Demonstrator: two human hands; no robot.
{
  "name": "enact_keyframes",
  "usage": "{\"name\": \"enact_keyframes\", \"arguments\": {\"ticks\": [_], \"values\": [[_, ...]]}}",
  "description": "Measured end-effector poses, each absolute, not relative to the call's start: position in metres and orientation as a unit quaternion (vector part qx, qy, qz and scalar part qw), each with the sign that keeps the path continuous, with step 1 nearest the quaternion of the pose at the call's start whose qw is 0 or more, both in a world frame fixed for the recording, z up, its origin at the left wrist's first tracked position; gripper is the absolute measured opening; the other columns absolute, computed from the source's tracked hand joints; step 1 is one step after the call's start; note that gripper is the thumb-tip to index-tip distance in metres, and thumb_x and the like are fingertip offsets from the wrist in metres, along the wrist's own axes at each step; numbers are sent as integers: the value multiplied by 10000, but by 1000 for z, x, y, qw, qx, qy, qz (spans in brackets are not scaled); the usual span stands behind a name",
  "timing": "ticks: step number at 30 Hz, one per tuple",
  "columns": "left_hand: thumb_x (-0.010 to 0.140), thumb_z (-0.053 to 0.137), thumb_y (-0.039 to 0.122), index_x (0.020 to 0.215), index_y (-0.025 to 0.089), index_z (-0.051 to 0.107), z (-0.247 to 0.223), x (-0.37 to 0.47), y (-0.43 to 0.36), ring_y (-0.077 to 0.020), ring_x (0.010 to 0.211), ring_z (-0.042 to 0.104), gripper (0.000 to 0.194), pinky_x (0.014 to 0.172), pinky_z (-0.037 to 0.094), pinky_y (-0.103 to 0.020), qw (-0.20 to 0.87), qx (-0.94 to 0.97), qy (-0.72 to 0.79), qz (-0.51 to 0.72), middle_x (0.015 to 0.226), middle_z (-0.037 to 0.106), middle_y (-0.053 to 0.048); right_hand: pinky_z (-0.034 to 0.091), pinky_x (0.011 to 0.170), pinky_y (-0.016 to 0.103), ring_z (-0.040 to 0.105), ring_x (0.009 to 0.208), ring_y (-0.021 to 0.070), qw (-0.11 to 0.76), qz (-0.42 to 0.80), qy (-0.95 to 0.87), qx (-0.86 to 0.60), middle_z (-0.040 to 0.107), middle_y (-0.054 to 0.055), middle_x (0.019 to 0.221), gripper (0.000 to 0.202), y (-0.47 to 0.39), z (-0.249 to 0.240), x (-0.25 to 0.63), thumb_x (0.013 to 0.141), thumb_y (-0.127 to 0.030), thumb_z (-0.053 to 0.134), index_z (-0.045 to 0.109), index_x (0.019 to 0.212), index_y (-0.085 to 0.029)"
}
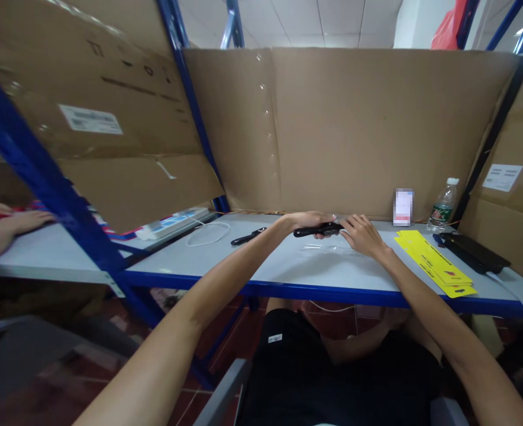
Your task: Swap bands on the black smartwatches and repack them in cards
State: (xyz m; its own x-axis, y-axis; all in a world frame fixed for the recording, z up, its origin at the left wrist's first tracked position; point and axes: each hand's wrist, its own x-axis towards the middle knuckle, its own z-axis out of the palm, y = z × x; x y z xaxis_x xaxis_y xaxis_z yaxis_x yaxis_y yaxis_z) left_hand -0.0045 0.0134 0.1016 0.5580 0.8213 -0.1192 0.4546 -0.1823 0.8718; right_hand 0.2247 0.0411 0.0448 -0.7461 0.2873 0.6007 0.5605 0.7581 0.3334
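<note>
Above the white tabletop, my left hand is closed around a black-handled tool, whose exact kind I cannot make out. The tool lies roughly level, its handle pointing left. My right hand is at the tool's right end, fingers bent and pressed together; what they pinch is hidden. A little clear plastic shows between the hands. Below them, a clear plastic piece lies on the tabletop. Another black-handled tool rests to the left, partly behind my left forearm.
Yellow printed cards lie at the right, beside a black case with a white cable. A phone and a water bottle stand behind. A power strip lies left. Cardboard walls enclose the table; another person's hands are far left.
</note>
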Motion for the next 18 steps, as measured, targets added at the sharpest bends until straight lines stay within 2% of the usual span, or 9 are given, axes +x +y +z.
{"name": "enact_keyframes", "arguments": {"ticks": [5, 7, 9, 12, 14, 18], "values": [[939, 605, 573, 856, 140, 732, 105, -11, 16, -151, 570, 570, 459, 567, 446, -296, 459, 747, 442, 189, 696, 666, -68, 464, 905, 409, 612, 1045, 276, 260, -204, -915, -233, 684, 132, 1084, 187, 43, 43, 222, 1064, -241, 514, 656, 1170, -181], [920, 623, 582, 891, 154, 747, 107, -21, 22, -167, 641, 617, 447, 612, 472, -284, 417, 756, 460, 207, 735, 702, -69, 479, 892, 401, 625, 1032, 267, 264, -168, -920, -237, 684, 119, 1073, 146, 42, 42, 221, 1061, -239, 528, 655, 1115, -194], [930, 593, 591, 982, 163, 751, 106, -35, 30, -188, 737, 661, 459, 672, 498, -284, 336, 766, 481, 261, 814, 735, -74, 488, 861, 389, 640, 1000, 261, 257, -133, -924, -249, 688, 113, 1056, 125, 41, 42, 222, 1057, -243, 540, 655, 1063, -193], [980, 506, 564, 1081, 151, 728, 93, -55, 39, -230, 878, 691, 481, 780, 517, -324, 151, 767, 519, 347, 946, 752, -103, 481, 781, 345, 661, 913, 240, 225, -76, -930, -279, 704, 96, 1015, 125, 41, 42, 230, 1051, -243, 548, 657, 1019, -190], [988, 502, 526, 1185, 157, 704, 76, -63, 37, -255, 982, 692, 465, 865, 517, -358, 64, 772, 532, 341, 1073, 755, -122, 460, 747, 318, 666, 873, 225, 210, -42, -932, -291, 716, 79, 989, 116, 43, 41, 237, 1044, -238, 560, 661, 1006, -196], [1011, 479, 497, 1350, 169, 646, 35, -60, 24, -298, 1200, 643, 501, 1015, 476, -417, -10, 819, 507, 269, 1337, 687, -171, 418, 723, 294, 666, 860, 222, 196, 4, -933, -301, 734, 83, 961, 96, 47, 39, 243, 1011, -224, 604, 687, 979, -190]]}}
